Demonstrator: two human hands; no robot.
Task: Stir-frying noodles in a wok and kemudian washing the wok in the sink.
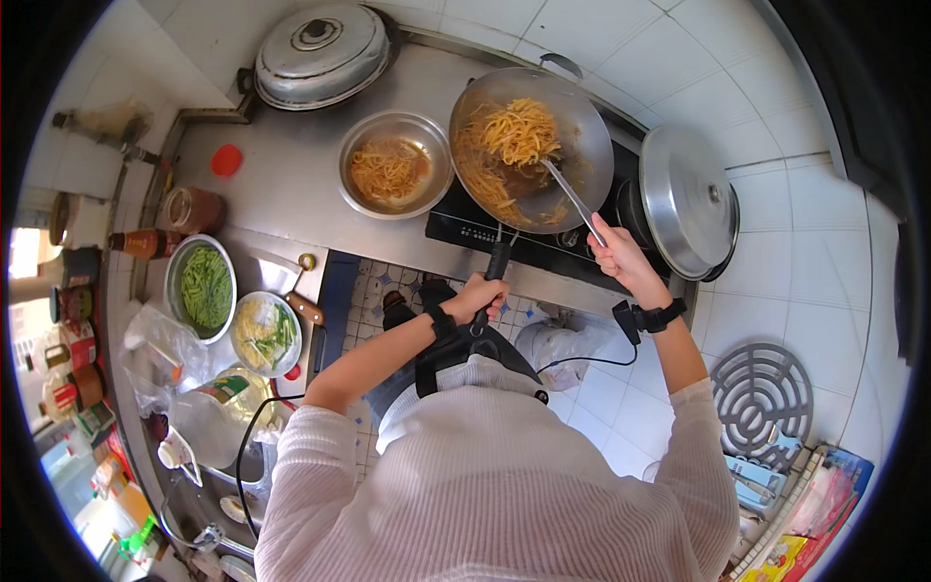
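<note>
My left hand (478, 297) grips the black handle (498, 260) of a large steel wok (590, 138), which tilts over the black stove (465, 218). In my right hand (620, 251) is the metal handle of a spatula (571, 190); its head is hidden under the food. A mound of cooked yellow-brown shreds (522, 131), perhaps potato, lies in the wok with brown sauce below it. Just left of the wok, a steel bowl (349, 190) stands on the counter and holds more of the same shreds (385, 171).
A domed lid (687, 196) covers a pan on the right; another lidded pan (320, 51) stands at the back left. Along the left counter are a bowl of green beans (206, 284), a bowl of chopped scallions and garlic (267, 335), a cleaver (302, 305) and an oil jug (211, 422).
</note>
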